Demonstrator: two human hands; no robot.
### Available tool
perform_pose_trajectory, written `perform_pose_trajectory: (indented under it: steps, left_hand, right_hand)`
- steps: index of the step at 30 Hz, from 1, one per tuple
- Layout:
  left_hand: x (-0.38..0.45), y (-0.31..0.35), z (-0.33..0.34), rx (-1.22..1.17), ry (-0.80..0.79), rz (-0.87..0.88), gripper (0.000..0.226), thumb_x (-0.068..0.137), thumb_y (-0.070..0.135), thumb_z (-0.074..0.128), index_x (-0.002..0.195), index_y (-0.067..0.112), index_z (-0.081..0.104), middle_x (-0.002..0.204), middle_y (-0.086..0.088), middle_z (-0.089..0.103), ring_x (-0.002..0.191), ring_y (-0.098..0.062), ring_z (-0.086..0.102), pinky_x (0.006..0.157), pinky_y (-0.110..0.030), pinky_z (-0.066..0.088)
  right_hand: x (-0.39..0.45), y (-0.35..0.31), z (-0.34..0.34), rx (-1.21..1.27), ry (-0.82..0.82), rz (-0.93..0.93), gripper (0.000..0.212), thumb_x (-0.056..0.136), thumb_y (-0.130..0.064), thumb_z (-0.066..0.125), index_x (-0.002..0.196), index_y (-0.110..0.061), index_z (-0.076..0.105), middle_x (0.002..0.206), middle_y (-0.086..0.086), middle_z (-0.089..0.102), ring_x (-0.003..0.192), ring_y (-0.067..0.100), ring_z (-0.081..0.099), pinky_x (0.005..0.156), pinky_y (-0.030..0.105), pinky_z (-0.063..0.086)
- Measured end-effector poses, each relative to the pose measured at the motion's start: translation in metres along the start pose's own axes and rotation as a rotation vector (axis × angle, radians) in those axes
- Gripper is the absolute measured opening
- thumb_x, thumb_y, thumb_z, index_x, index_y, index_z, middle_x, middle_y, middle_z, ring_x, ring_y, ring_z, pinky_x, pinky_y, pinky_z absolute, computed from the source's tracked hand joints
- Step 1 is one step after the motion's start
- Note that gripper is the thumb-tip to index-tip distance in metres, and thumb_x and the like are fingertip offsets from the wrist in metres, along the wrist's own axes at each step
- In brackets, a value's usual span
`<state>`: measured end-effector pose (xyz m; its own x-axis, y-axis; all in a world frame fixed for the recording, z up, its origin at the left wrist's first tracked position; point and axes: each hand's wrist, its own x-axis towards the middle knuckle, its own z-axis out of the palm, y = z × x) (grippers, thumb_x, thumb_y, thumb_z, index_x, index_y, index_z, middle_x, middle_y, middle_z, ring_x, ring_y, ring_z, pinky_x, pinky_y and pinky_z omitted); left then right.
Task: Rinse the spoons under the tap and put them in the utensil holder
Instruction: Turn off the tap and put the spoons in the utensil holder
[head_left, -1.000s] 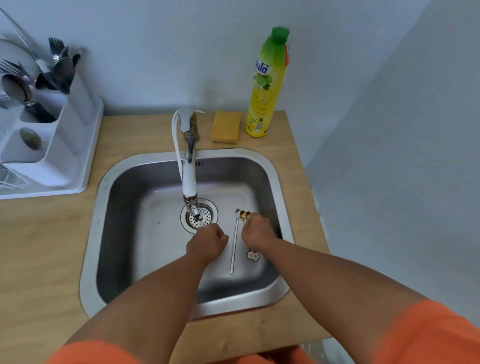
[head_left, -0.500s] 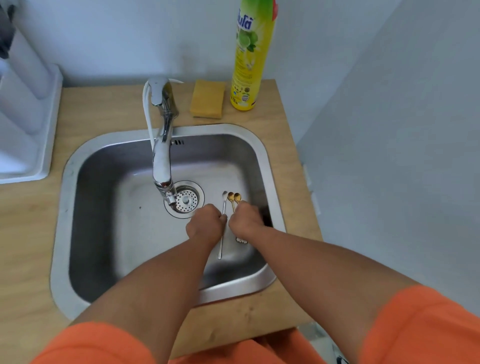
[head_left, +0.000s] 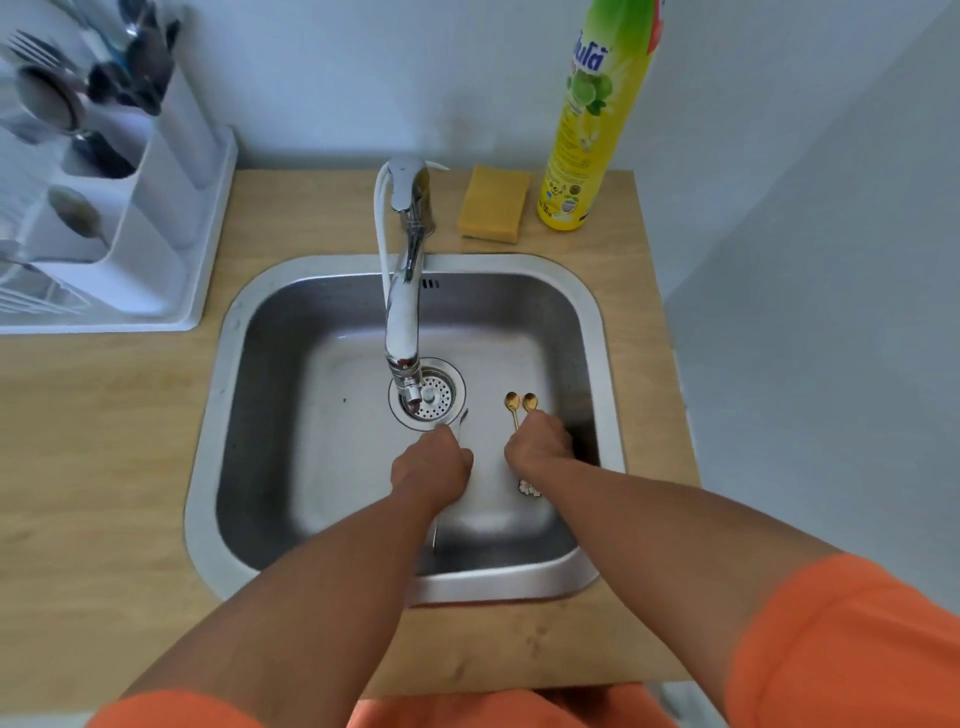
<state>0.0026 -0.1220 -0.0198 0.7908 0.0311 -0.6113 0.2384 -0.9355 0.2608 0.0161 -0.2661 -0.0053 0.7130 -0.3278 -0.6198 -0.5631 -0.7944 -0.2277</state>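
Both hands are down in the steel sink (head_left: 208, 467). My left hand (head_left: 431, 467) is closed around a thin silver spoon (head_left: 435, 535). Its blurred tip pokes out beside the drain (head_left: 436, 395), below the tap spout (head_left: 402, 312). My right hand (head_left: 537, 447) is closed over the handles of two small gold spoons (head_left: 521, 401). Their bowls point away from me and their flower-shaped ends (head_left: 527, 488) show under my wrist. I see no water running. The white utensil holder (head_left: 156, 171) with several pieces of cutlery stands on the counter at the far left.
A white drying rack tray (head_left: 208, 234) carries the holder left of the sink. A yellow sponge (head_left: 493, 210) and a tall yellow-green dish soap bottle (head_left: 587, 130) stand behind the sink against the wall. The wooden counter (head_left: 104, 441) ends just right of the sink.
The silver spoon that lay on the sink floor between my hands is now in my left hand, shifted left toward the drain. My right hand stays on the gold spoons.
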Motion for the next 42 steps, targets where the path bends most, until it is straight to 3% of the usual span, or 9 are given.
perform_pose_trajectory:
  steps: [4, 7, 10, 15, 20, 27, 30, 35, 42]
  left_hand:
    - [-0.008, -0.031, -0.028, -0.11, 0.125, 0.037, 0.013, 0.097, 0.028, 0.043, 0.105, 0.018, 0.043, 0.109, -0.01, 0.065, 0.096, -0.036, 0.062, 0.075, -0.039, 0.044]
    - [-0.016, -0.052, -0.056, -0.268, 0.332, 0.087, 0.006, 0.093, 0.028, 0.045, 0.089, 0.026, 0.042, 0.083, -0.001, 0.059, 0.074, -0.029, 0.056, 0.061, -0.038, 0.041]
    - [-0.028, -0.073, -0.091, -0.486, 0.478, 0.118, 0.021, 0.094, 0.023, 0.051, 0.078, 0.027, 0.037, 0.067, -0.004, 0.052, 0.058, -0.021, 0.045, 0.052, -0.04, 0.039]
    - [-0.051, -0.112, -0.17, -0.606, 0.654, 0.151, 0.015, 0.095, 0.022, 0.057, 0.086, 0.022, 0.044, 0.073, -0.019, 0.059, 0.062, -0.042, 0.061, 0.056, -0.058, 0.057]
    - [-0.079, -0.149, -0.252, -0.571, 0.916, 0.213, 0.012, 0.091, 0.028, 0.055, 0.086, 0.028, 0.044, 0.072, -0.004, 0.062, 0.055, -0.026, 0.069, 0.051, -0.054, 0.059]
    - [-0.093, -0.188, -0.339, -0.569, 1.226, 0.171, 0.018, 0.094, 0.035, 0.053, 0.082, 0.046, 0.045, 0.084, -0.008, 0.066, 0.073, -0.027, 0.075, 0.064, -0.055, 0.062]
    - [-0.088, -0.191, -0.348, -0.57, 1.258, 0.142, 0.006, 0.094, 0.038, 0.051, 0.091, 0.033, 0.05, 0.089, -0.009, 0.069, 0.08, -0.034, 0.073, 0.069, -0.055, 0.061]
    - [-0.07, -0.183, -0.334, -0.54, 1.21, 0.122, 0.021, 0.095, 0.029, 0.051, 0.099, 0.009, 0.056, 0.092, -0.012, 0.071, 0.083, -0.035, 0.069, 0.074, -0.051, 0.057]
    - [-0.047, -0.178, -0.312, -0.468, 1.132, 0.044, 0.005, 0.096, 0.018, 0.055, 0.094, 0.013, 0.054, 0.084, -0.005, 0.061, 0.075, -0.029, 0.055, 0.066, -0.038, 0.038]
  right_hand:
    - [-0.008, -0.004, 0.008, -0.136, -0.035, -0.103, 0.008, 0.093, -0.012, 0.057, 0.098, -0.014, 0.064, 0.111, 0.01, 0.069, 0.101, 0.03, 0.069, 0.07, 0.033, 0.054]
    - [-0.015, -0.009, 0.014, -0.267, -0.086, -0.188, 0.008, 0.09, -0.013, 0.053, 0.085, -0.018, 0.055, 0.097, 0.005, 0.068, 0.084, 0.026, 0.064, 0.063, 0.029, 0.045]
    - [-0.026, -0.018, 0.021, -0.318, -0.116, -0.29, 0.007, 0.092, -0.023, 0.053, 0.086, -0.019, 0.056, 0.091, 0.002, 0.062, 0.079, 0.024, 0.059, 0.066, 0.031, 0.041]
    - [-0.051, -0.046, 0.038, -0.343, -0.09, -0.517, 0.014, 0.091, -0.03, 0.05, 0.095, -0.018, 0.054, 0.106, 0.006, 0.069, 0.097, 0.03, 0.067, 0.07, 0.032, 0.039]
    - [-0.081, -0.079, 0.054, -0.311, -0.051, -0.706, 0.016, 0.088, -0.032, 0.048, 0.093, -0.018, 0.051, 0.101, 0.009, 0.071, 0.095, 0.034, 0.069, 0.068, 0.034, 0.039]
    - [-0.108, -0.135, 0.044, -0.166, 0.046, -0.885, 0.011, 0.087, -0.033, 0.046, 0.088, -0.022, 0.043, 0.084, 0.01, 0.068, 0.085, 0.038, 0.067, 0.064, 0.036, 0.038]
    - [-0.114, -0.175, 0.023, -0.088, 0.093, -0.94, 0.012, 0.087, -0.036, 0.048, 0.085, -0.026, 0.041, 0.074, 0.003, 0.058, 0.083, 0.039, 0.065, 0.063, 0.036, 0.035]
    - [-0.12, -0.242, -0.029, 0.067, 0.199, -0.965, 0.014, 0.088, -0.039, 0.047, 0.085, -0.025, 0.049, 0.068, -0.007, 0.056, 0.072, 0.032, 0.055, 0.063, 0.035, 0.039]
    - [-0.118, -0.319, -0.104, 0.27, 0.323, -0.924, 0.013, 0.094, -0.032, 0.05, 0.091, -0.025, 0.06, 0.082, -0.003, 0.068, 0.074, 0.023, 0.062, 0.063, 0.033, 0.046]
